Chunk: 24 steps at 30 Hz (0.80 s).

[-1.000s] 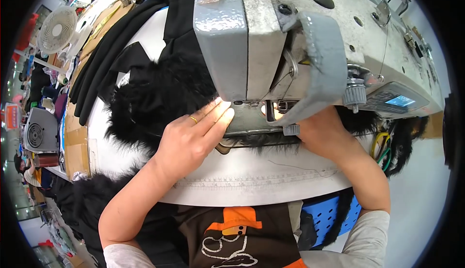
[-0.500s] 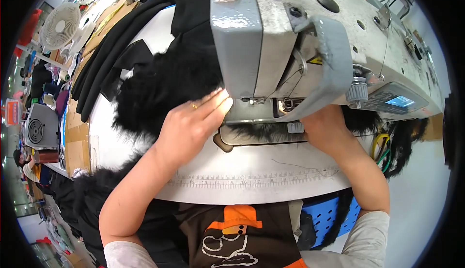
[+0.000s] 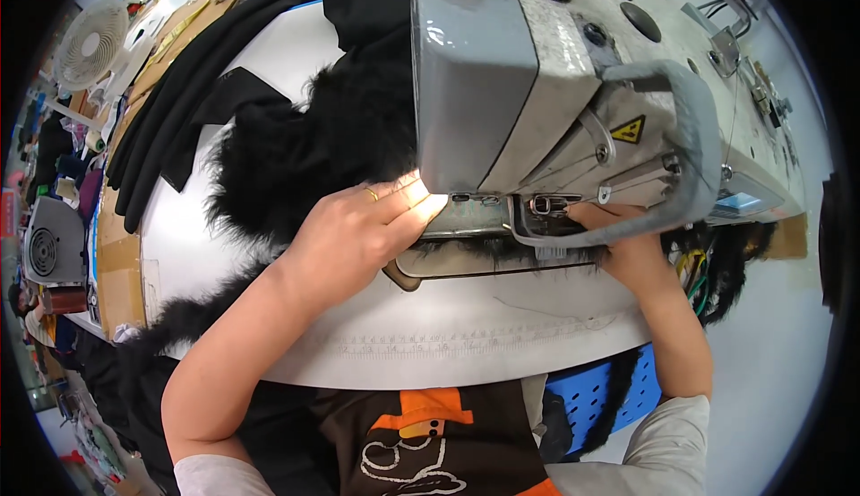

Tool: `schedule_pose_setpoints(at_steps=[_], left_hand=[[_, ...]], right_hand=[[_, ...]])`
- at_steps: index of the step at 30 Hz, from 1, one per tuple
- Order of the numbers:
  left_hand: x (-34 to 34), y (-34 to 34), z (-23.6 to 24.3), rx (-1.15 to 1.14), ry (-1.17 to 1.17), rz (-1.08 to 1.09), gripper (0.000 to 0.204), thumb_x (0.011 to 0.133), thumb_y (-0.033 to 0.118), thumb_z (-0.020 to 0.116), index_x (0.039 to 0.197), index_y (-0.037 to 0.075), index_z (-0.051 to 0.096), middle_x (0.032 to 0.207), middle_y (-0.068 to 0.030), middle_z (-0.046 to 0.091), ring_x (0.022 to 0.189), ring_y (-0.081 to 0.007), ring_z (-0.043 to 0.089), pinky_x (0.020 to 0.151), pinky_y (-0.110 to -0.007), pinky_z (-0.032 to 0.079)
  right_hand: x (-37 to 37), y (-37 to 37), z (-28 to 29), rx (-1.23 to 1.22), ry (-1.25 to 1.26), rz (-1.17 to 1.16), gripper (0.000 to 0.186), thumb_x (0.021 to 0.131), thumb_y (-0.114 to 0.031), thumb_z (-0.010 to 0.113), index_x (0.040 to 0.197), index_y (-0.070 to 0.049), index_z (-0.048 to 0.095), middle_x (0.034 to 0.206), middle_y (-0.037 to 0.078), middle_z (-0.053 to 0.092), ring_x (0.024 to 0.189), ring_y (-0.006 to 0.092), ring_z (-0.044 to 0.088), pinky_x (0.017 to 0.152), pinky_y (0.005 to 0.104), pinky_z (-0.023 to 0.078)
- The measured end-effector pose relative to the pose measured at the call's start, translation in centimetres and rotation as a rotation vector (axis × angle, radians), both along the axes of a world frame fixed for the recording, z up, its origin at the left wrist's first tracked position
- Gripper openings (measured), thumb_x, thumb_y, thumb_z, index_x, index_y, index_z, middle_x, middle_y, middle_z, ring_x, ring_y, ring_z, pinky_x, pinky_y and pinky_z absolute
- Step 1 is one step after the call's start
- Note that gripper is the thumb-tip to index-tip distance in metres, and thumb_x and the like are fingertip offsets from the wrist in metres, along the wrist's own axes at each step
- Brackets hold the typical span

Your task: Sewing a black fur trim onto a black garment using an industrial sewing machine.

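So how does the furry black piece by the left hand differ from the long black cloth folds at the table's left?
The furry piece has a shaggy, ragged outline; the cloth folds look smooth with clean edges. The furry piece lies bunched beside the left hand, while the cloth folds stretch in long, side-by-side bands. Both are black and lie left of the sewing machine.

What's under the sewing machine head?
Visible: a flat grey surface, the metal presser foot, and black fur along the near edge. Whatever lies farther back is hidden by the machine head.
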State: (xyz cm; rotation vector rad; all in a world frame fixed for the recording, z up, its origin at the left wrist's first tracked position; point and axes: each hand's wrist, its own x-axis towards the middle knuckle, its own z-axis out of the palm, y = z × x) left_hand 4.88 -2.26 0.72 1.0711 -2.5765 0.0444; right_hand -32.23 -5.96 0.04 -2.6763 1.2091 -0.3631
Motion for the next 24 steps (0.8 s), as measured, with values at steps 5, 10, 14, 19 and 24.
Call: schedule_pose_setpoints(at_steps=[5,10,14,19,24], left_hand=[[-0.3,0.0,-0.1,0.074,0.137,0.022,0.035,0.086,0.005,0.066,0.12,0.005,0.067,0.129,-0.0127,0.069,0.112,-0.0266,0.071,0.09,-0.036,0.059],[0.1,0.1,-0.1,0.051,0.116,0.019,0.033,0.083,0.005,0.067,0.117,0.008,0.067,0.13,-0.0117,0.068,0.102,-0.0251,0.072,0.086,-0.034,0.06],[-0.4,0.1,1.3,0.092,0.086,0.06,0.028,0.081,0.006,0.068,0.108,0.009,0.067,0.119,-0.01,0.069,0.088,-0.0237,0.071,0.076,-0.034,0.059],[-0.6,0.1,1.0,0.146,0.039,0.114,0.025,0.081,0.005,0.067,0.105,0.009,0.066,0.114,-0.0095,0.069,0.086,-0.0245,0.071,0.073,-0.034,0.059],[-1.2,0.3,0.8,0.026,-0.008,0.103,0.025,0.081,0.005,0.066,0.106,0.008,0.066,0.109,-0.0091,0.069,0.09,-0.0243,0.072,0.078,-0.034,0.06]], right_hand=[[0.4,0.3,0.8,0.03,-0.047,0.025,0.036,0.076,-0.002,0.071,0.111,-0.01,0.077,0.078,0.018,0.07,0.069,0.0358,0.07,0.062,0.0404,0.054],[0.3,-0.1,0.3,-0.005,-0.128,0.158,0.027,0.081,-0.003,0.073,0.107,-0.009,0.079,0.085,0.015,0.075,0.076,0.0304,0.074,0.07,0.0374,0.058],[0.3,-0.5,0.2,-0.042,-0.106,0.197,0.028,0.08,-0.003,0.074,0.107,-0.009,0.079,0.09,0.014,0.077,0.082,0.0297,0.075,0.075,0.036,0.059],[-0.2,-0.4,0.3,0.148,-0.107,0.151,0.066,0.063,0.011,0.07,0.125,-0.012,0.071,0.12,0.014,0.072,0.105,0.0384,0.07,0.083,0.0426,0.059],[-0.2,-0.4,0.3,0.13,-0.1,0.142,0.068,0.063,0.013,0.068,0.126,-0.012,0.07,0.123,0.011,0.072,0.104,0.0373,0.07,0.083,0.041,0.06]])
